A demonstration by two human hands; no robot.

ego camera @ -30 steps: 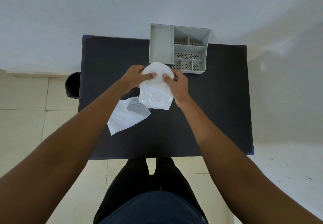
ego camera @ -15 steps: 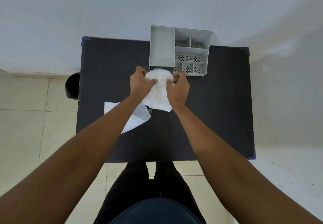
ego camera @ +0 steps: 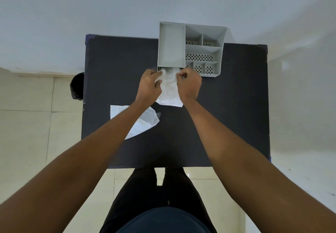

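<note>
Head view: dark table (ego camera: 236, 105) carries a grey organizer (ego camera: 171, 47) at 12 o'clock, a flat plastic sheet (ego camera: 147, 121) toward 8; a crumpled white bag (ego camera: 169, 90) sits at the organizer's 6 o'clock edge, left hand (ego camera: 148, 87) and right hand (ego camera: 190, 84) pinching it with curled fingers

Crumpled white plastic bag (ego camera: 169, 90), held at its far end between two grips.
The bag is thin, translucent white and wrinkled. It is bunched at the far end and flatter toward its near edge, which ends in a straight corner over the dark worktop (ego camera: 118, 69). The left grip (ego camera: 149, 85) pinches its left side and the right grip (ego camera: 190, 85) its right. The bunched end sits at the low front opening of the grey organizer (ego camera: 171, 50); whether it reaches inside is unclear.
</note>
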